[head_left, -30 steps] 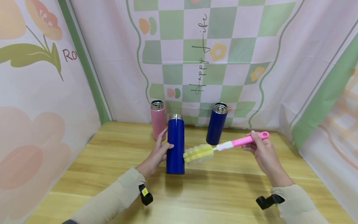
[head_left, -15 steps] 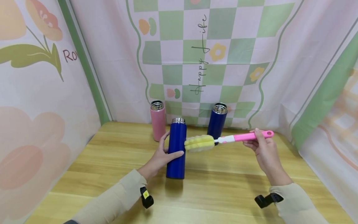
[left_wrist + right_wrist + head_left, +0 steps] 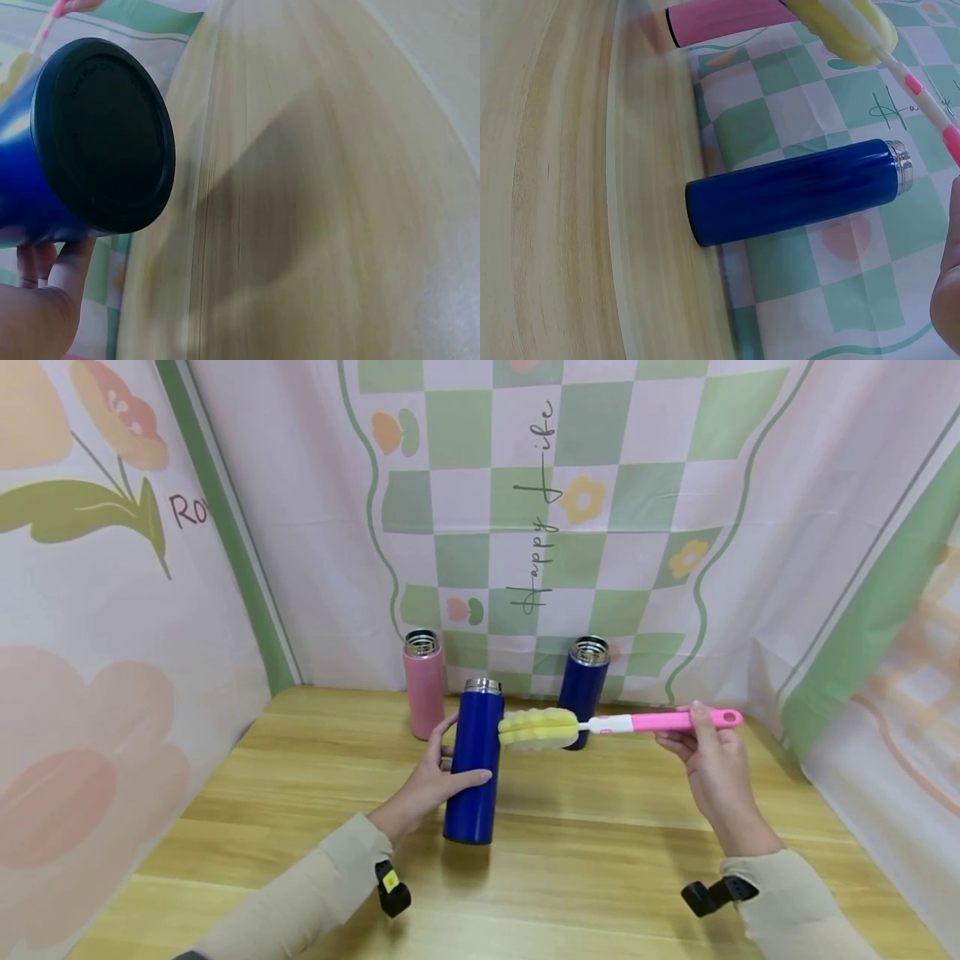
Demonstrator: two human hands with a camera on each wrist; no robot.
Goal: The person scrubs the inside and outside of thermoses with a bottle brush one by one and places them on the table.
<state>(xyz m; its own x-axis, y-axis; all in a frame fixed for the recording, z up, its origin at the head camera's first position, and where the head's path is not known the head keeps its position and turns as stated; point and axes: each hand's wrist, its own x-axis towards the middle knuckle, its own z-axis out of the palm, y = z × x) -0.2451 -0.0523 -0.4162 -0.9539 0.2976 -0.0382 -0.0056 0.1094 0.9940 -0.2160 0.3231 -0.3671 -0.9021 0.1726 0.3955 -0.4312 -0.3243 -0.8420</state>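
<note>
My left hand grips a tall blue thermos bottle, thumb across its near side. Lifted off the table, the bottle leans slightly to the right, its steel mouth uncapped; its dark base faces the left wrist camera. Between thumb and fingers my right hand holds a bottle brush by its pink handle. The brush lies nearly level, and its yellow sponge head points left, the tip right at the bottle's right side below the neck.
Behind stand two more uncapped bottles on the wooden table: a pink one to the left and a dark blue one to the right, partly covered by the brush. A checkered cloth hangs along the table's back edge.
The brush has risen along the bottle's side and shifted a little right, now almost level. The held bottle has come slightly nearer and leaned right, with the left thumb further across it.
</note>
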